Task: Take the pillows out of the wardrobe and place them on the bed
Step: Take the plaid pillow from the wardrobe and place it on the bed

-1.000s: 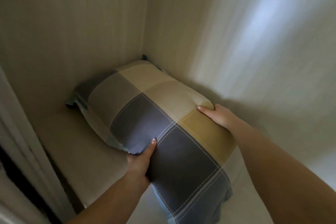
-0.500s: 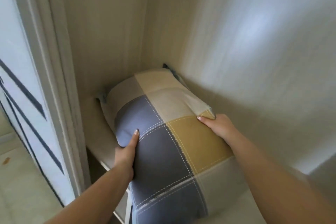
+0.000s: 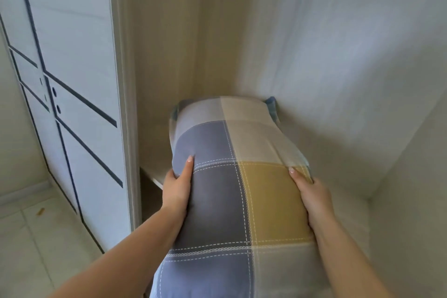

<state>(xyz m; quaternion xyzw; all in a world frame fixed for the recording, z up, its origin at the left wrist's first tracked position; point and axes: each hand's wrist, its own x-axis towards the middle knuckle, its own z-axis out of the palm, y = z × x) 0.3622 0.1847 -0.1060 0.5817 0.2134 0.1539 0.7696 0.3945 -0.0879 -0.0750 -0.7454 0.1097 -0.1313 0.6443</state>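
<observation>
Pillow (image 3: 232, 176), checked in blue-grey, yellow and cream, held lengthwise inside the wardrobe (image 3: 338, 55) above its shelf (image 3: 154, 178). Your left hand (image 3: 176, 189) clasps its left side, thumb on top; your right hand (image 3: 312, 198) clasps the right side. White panelled door (image 3: 67, 80) stands at left.

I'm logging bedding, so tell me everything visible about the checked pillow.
The pillow is plump, in a soft-looking cloth case of blue-grey, mustard, cream and pale grey squares with white stitch lines. It lies lengthwise, far end in the wardrobe corner. The left hand and right hand clasp its sides.
</observation>
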